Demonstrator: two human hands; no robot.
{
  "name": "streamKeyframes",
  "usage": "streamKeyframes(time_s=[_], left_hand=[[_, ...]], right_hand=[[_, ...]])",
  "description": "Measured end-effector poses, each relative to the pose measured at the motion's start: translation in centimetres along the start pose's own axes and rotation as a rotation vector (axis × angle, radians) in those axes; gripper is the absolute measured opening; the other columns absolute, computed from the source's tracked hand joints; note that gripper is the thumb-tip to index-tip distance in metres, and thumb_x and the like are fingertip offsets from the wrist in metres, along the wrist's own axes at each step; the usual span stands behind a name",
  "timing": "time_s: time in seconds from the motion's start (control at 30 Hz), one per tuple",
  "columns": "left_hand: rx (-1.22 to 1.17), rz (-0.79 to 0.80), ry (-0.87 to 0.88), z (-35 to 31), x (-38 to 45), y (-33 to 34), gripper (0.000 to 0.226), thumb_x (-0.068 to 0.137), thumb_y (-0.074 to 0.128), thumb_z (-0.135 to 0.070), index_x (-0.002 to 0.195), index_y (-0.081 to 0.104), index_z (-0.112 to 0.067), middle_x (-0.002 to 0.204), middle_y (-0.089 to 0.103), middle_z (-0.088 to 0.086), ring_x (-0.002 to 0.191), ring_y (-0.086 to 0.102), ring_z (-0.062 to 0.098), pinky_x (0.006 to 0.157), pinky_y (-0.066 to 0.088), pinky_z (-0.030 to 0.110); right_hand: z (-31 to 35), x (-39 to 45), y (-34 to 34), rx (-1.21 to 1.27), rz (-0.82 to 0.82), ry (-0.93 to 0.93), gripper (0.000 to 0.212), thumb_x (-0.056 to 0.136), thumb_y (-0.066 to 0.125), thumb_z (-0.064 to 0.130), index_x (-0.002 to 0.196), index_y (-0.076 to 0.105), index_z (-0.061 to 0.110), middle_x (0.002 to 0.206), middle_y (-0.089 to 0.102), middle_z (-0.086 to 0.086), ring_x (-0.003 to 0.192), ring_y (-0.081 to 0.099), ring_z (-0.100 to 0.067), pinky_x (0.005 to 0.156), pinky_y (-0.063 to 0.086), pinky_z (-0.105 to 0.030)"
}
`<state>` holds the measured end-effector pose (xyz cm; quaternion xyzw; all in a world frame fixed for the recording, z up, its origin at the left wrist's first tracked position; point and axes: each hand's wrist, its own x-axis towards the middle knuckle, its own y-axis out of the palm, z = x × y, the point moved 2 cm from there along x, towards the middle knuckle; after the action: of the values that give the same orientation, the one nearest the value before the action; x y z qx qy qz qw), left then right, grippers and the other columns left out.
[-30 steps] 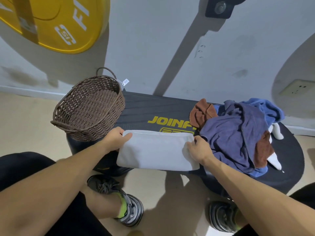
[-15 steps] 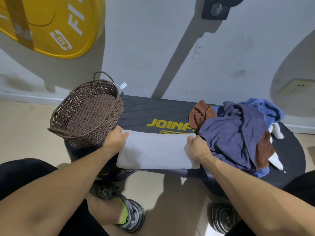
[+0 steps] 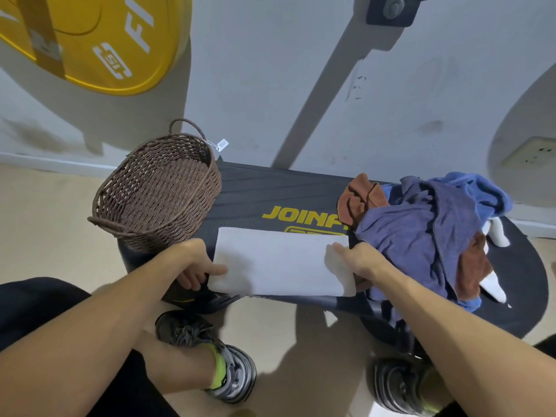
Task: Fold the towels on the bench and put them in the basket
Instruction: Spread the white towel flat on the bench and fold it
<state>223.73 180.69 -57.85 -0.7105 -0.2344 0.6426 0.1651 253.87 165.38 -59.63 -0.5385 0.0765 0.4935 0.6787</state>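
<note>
One folded white towel [image 3: 279,263] flat on tabletop [image 3: 270,191], at near edge, between two hands. Left hand [image 3: 192,263] pinches towel's left end, thumb on top, fingers curled beneath. Right hand [image 3: 358,258] grips right end. One empty woven basket [image 3: 156,191] just left of towel. Heap of unfolded towels [image 3: 427,236] at right, apparently five: two blue, two brown, one white.

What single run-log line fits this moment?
left hand + right hand: grip folded white towel ends | brown wicker basket: empty
</note>
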Motion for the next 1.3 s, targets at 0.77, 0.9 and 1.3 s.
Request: streamKeyframes(time_s=[0.77,0.9,1.3], left_hand=[[0.344,-0.61,0.324,-3.8,-2.6,-0.7,0.018,0.087,0.053,-0.025,0.1,0.056,-0.012,0.099,0.062,0.008,0.089,0.059,0.031,0.072,0.045,0.035],[0.291,-0.709,0.84,-6.6,-3.1,4.4,0.039,0.092,0.037,-0.03,0.114,0.062,-0.008,0.111,0.06,0.012,0.105,0.057,0.034,0.09,0.045,0.041],[0.528,-0.548,0.862,-5.9,2.8,11.8,0.064,0.097,0.017,-0.059,0.156,0.0,-0.037,0.164,-0.011,-0.005,0.151,-0.013,0.019,0.12,-0.006,0.043]], right_hand=[[-1.2,-3.1,0.7,-0.241,-0.168,0.027,0.076,0.06,0.071,0.08,0.078,0.054,0.008,0.068,0.061,-0.003,0.059,0.061,-0.018,0.049,0.048,-0.029],[-1.8,-2.7,2.7,-0.197,-0.278,-0.004,0.066,0.072,0.067,0.07,0.091,0.061,0.006,0.077,0.063,-0.003,0.068,0.069,-0.023,0.061,0.059,-0.035],[-1.1,-1.8,4.0,-0.064,-0.256,-0.04,0.038,0.077,0.073,0.043,0.095,0.06,0.011,0.102,0.061,-0.01,0.1,0.058,-0.03,0.078,0.045,-0.032]])
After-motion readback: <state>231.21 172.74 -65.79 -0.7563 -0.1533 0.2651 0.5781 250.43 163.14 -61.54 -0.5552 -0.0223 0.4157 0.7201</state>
